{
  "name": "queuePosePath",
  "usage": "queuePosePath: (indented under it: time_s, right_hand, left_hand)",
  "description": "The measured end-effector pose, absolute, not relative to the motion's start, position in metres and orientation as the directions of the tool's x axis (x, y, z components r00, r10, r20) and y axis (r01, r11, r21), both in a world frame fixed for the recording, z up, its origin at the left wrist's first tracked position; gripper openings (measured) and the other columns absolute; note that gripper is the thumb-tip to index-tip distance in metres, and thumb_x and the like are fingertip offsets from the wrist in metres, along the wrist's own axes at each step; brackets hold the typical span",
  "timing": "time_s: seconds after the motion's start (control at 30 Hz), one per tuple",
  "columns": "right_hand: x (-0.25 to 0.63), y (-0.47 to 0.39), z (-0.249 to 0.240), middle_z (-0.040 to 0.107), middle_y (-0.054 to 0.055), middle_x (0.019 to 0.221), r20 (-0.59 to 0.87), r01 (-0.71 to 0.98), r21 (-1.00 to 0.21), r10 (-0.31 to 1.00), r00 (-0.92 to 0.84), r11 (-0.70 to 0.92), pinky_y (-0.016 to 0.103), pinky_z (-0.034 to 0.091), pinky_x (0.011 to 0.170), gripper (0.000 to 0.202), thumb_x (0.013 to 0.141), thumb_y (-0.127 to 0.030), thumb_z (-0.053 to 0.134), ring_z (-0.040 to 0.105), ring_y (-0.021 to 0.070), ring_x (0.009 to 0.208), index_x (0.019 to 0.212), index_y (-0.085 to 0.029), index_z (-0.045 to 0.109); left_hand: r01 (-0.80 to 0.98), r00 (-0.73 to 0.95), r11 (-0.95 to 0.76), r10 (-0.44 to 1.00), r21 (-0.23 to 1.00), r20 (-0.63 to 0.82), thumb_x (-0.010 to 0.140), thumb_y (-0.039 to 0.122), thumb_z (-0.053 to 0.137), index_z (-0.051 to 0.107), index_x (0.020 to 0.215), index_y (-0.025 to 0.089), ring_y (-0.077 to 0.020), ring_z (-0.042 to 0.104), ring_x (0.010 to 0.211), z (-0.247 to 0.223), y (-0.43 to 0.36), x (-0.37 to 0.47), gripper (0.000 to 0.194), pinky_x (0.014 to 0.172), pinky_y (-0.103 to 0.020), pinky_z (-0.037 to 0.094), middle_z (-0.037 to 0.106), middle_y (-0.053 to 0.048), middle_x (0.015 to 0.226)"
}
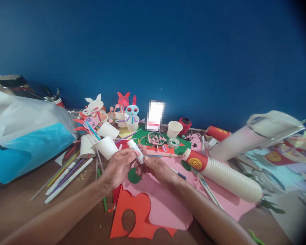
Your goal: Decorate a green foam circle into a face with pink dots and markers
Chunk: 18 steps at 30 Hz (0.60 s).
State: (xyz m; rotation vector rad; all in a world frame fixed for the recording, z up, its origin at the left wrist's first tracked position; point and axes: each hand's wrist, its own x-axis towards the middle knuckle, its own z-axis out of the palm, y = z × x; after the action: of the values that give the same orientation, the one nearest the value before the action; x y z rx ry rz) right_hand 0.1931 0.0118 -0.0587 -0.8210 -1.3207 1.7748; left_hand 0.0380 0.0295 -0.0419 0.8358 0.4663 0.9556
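A small white glue stick (136, 152) is held tilted above the paper, in front of me. My left hand (121, 166) pinches it from the left, its thumb against the tube and a bit of pink at the thumb tip. From the right, the fingers of my right hand (158, 168) close round its lower end. Just below the hands lies a dark green paper circle (134, 175) on pink paper (168, 200). Nearer to me is an orange sheet (142, 207) with an oval hole and curved cut-outs.
Paper cups (106, 147) and pens (68, 180) are at left, beside a plastic bag (28, 126). Cup figures with paper animal heads (132, 110) stand by the blue wall. A stack of cups (226, 178) lies at right, near scissors (209, 190). A bright blurred screen (156, 114) stands behind.
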Motion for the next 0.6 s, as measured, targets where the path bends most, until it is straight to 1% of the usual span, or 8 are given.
queuePosePath:
  time_s: [0.1, 0.17, 0.23, 0.33, 0.4, 0.43, 0.5, 0.6]
  right_hand:
    - [0.191, 0.012, -0.065, 0.056, 0.001, 0.065, -0.02, -0.083, -0.995, 0.915, -0.403, -0.059, 0.025, 0.041, 0.058, 0.039, 0.081, -0.052, 0.048, 0.051, 0.0111, 0.058, 0.078, -0.014, 0.058]
    - [0.189, 0.011, -0.068, 0.056, 0.0, 0.068, 0.005, 0.016, -1.0, 0.954, -0.299, 0.01, 0.024, 0.039, 0.058, 0.031, 0.078, -0.047, 0.055, 0.051, 0.0114, 0.061, 0.081, -0.016, 0.057]
    - [0.191, 0.009, -0.067, 0.058, 0.0, 0.074, 0.021, 0.103, -0.994, 0.973, -0.23, 0.046, 0.024, 0.039, 0.058, 0.03, 0.074, -0.044, 0.061, 0.051, 0.0125, 0.065, 0.088, -0.018, 0.057]
    - [0.2, 0.011, -0.056, 0.057, 0.001, 0.073, 0.01, 0.187, -0.98, 0.95, -0.311, 0.072, 0.025, 0.04, 0.059, 0.032, 0.074, -0.045, 0.061, 0.05, 0.0128, 0.064, 0.088, -0.017, 0.058]
    - [0.209, 0.016, -0.046, 0.056, 0.001, 0.07, 0.014, 0.169, -0.981, 0.911, -0.412, 0.091, 0.026, 0.041, 0.058, 0.034, 0.082, -0.047, 0.048, 0.05, 0.0121, 0.063, 0.082, -0.016, 0.06]
    - [0.213, 0.018, -0.041, 0.056, 0.002, 0.07, 0.045, 0.152, -0.982, 0.914, -0.403, 0.115, 0.026, 0.041, 0.059, 0.037, 0.086, -0.047, 0.041, 0.05, 0.0122, 0.063, 0.08, -0.015, 0.06]
    - [0.218, 0.023, -0.034, 0.056, 0.001, 0.069, 0.125, 0.149, -0.974, 0.955, -0.268, 0.17, 0.026, 0.041, 0.06, 0.035, 0.087, -0.043, 0.039, 0.051, 0.0121, 0.064, 0.082, -0.016, 0.061]
    - [0.22, 0.024, -0.028, 0.06, 0.001, 0.077, 0.23, 0.205, -0.949, 0.97, -0.074, 0.241, 0.026, 0.042, 0.066, 0.019, 0.084, -0.032, 0.048, 0.053, 0.0131, 0.072, 0.086, -0.02, 0.062]
  left_hand:
    - [-0.525, 0.48, 0.291, 0.877, 0.8, -0.004, 0.076, 0.021, 0.057, 0.064, 0.072, 0.013, -0.017, 0.059, 0.065, -0.041, 0.03, 0.038, 0.012, 0.061, -0.031, 0.047, 0.066, -0.007, 0.075]
    - [-0.509, 0.462, 0.291, 0.887, 0.81, -0.029, 0.076, 0.021, 0.058, 0.065, 0.072, 0.013, -0.0183, 0.06, 0.073, -0.042, 0.03, 0.037, 0.012, 0.065, -0.03, 0.046, 0.068, -0.009, 0.082]
    - [-0.485, 0.456, 0.299, 0.888, 0.822, -0.054, 0.075, 0.021, 0.059, 0.066, 0.073, 0.013, -0.0191, 0.06, 0.076, -0.044, 0.031, 0.037, 0.011, 0.066, -0.029, 0.044, 0.068, -0.009, 0.083]
    - [-0.445, 0.443, 0.274, 0.895, 0.853, -0.057, 0.072, 0.021, 0.062, 0.067, 0.072, 0.015, -0.0179, 0.06, 0.074, -0.048, 0.03, 0.035, 0.008, 0.064, -0.027, 0.043, 0.069, -0.007, 0.079]
    - [-0.396, 0.441, 0.234, 0.897, 0.888, -0.04, 0.071, 0.021, 0.064, 0.068, 0.071, 0.015, -0.0156, 0.059, 0.068, -0.05, 0.03, 0.034, 0.007, 0.063, -0.025, 0.042, 0.067, -0.005, 0.071]
    - [-0.365, 0.453, 0.215, 0.891, 0.906, -0.029, 0.071, 0.021, 0.064, 0.069, 0.07, 0.015, -0.0149, 0.058, 0.067, -0.051, 0.029, 0.033, 0.008, 0.063, -0.025, 0.042, 0.067, -0.005, 0.07]
    - [-0.3, 0.501, 0.177, 0.866, 0.937, -0.003, 0.072, 0.022, 0.062, 0.069, 0.07, 0.016, -0.0158, 0.059, 0.07, -0.05, 0.028, 0.033, 0.009, 0.066, -0.026, 0.043, 0.067, -0.006, 0.078]
    - [-0.231, 0.567, 0.081, 0.821, 0.97, 0.066, 0.074, 0.021, 0.06, 0.07, 0.071, 0.017, -0.0207, 0.058, 0.087, -0.045, 0.026, 0.034, 0.012, 0.077, -0.031, 0.043, 0.064, -0.01, 0.099]
